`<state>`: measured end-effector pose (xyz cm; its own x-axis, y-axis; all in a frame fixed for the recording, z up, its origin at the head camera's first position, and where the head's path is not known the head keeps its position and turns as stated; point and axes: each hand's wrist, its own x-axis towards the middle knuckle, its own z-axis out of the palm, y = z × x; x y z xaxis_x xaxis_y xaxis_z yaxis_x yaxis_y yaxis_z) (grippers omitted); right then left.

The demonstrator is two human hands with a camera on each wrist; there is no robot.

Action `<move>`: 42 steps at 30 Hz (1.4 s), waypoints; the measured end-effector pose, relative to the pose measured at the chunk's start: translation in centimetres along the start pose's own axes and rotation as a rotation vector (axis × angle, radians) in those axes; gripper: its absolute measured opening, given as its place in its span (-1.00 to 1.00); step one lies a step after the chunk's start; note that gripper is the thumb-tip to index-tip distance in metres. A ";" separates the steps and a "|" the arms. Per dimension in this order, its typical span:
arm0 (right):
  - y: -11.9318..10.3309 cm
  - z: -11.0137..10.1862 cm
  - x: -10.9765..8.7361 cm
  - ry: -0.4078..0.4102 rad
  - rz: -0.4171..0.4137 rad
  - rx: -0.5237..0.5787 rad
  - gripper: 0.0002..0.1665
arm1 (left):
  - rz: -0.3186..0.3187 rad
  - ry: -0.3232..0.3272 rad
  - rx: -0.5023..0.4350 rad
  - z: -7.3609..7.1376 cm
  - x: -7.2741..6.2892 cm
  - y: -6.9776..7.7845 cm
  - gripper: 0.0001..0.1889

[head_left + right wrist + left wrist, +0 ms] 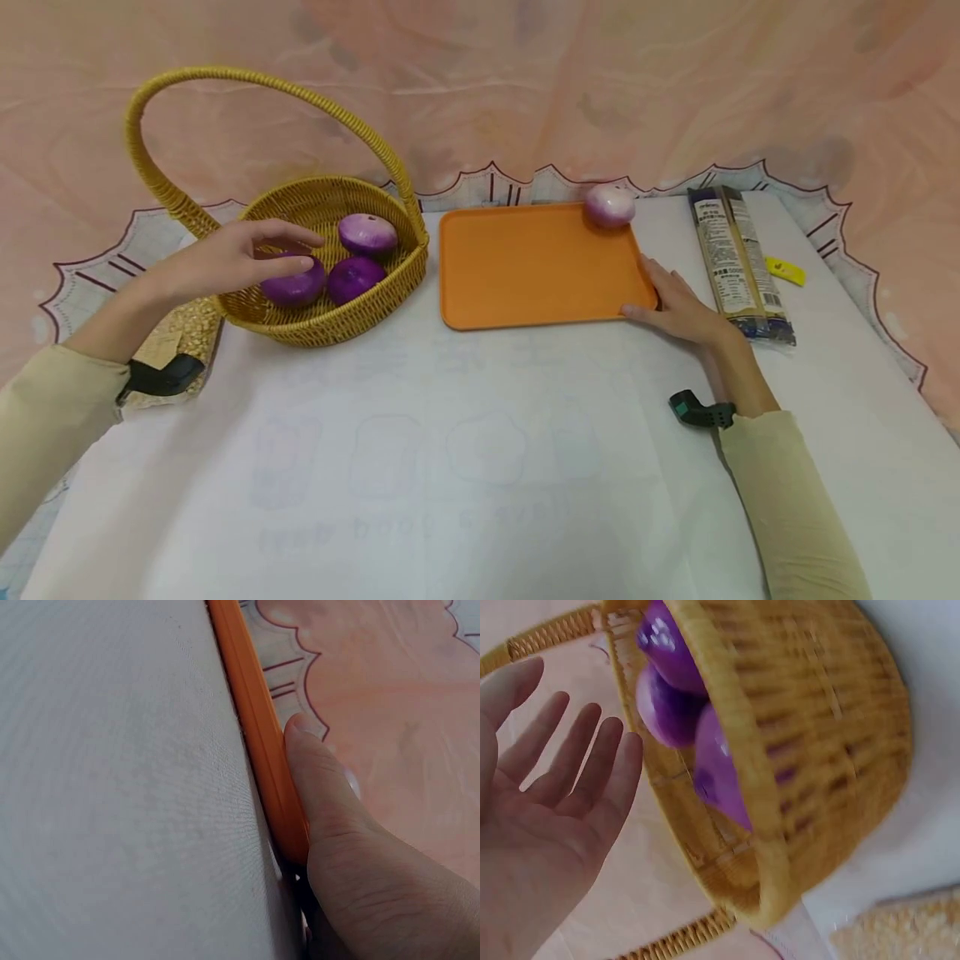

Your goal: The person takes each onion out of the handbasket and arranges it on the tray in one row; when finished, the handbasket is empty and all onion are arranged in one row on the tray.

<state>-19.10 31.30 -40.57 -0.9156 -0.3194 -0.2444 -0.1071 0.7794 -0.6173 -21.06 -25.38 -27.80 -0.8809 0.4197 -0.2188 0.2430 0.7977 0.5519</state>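
My left hand (228, 257) hovers over the left side of the yellow wicker basket (330, 329), fingers extended and nothing in them. Inside that basket lie three purple onions, one at the back (367, 234), one at the front (355, 280) and one partly below the hand (294, 285). The left wrist view shows the relaxed fingers (577, 754) apart from the onions. At the near right corner of an orange tray (532, 267), my right hand (678, 307) holds the rim, thumb (319, 769) on the front edge. Another pale purple onion (610, 206) sits at the tray's far right corner.
A tall arched handle (277, 83) rises over the basket. Left of it lies a clear bag of yellowish kernels (172, 350). A long printed packet (738, 262) and a small yellow item (785, 271) lie right of the tray. Pink cloth hangs behind the white tabletop (450, 517).
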 end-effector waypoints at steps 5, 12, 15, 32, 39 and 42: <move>0.1 0.0 0.1 0.014 -0.023 -0.007 0.17 | 0.043 -0.017 0.077 -0.6 0.6 -1.0 -0.60; 0.2 0.1 0.1 0.007 -0.019 -0.008 0.18 | 0.070 -0.098 0.159 -1.4 1.3 -1.8 -0.58; 0.1 0.0 0.1 0.009 -0.017 -0.011 0.18 | 0.062 -0.156 0.161 -1.9 1.9 -2.0 -0.51; 0.4 0.1 0.0 0.011 -0.010 0.006 0.18 | 0.008 -0.401 0.236 -3.9 5.9 -1.5 -0.38; 0.4 0.1 0.1 0.008 -0.013 0.007 0.18 | -0.071 -0.414 0.169 -3.9 6.7 -1.8 -0.34; 0.2 -0.1 0.1 0.004 0.005 0.012 0.19 | -0.097 -0.392 0.110 -3.9 6.8 -2.1 -0.32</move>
<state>-19.24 31.47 -40.67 -0.9175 -0.3134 -0.2448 -0.0979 0.7747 -0.6247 -29.19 -25.87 -27.32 -0.6858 0.4565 -0.5669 0.2271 0.8742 0.4292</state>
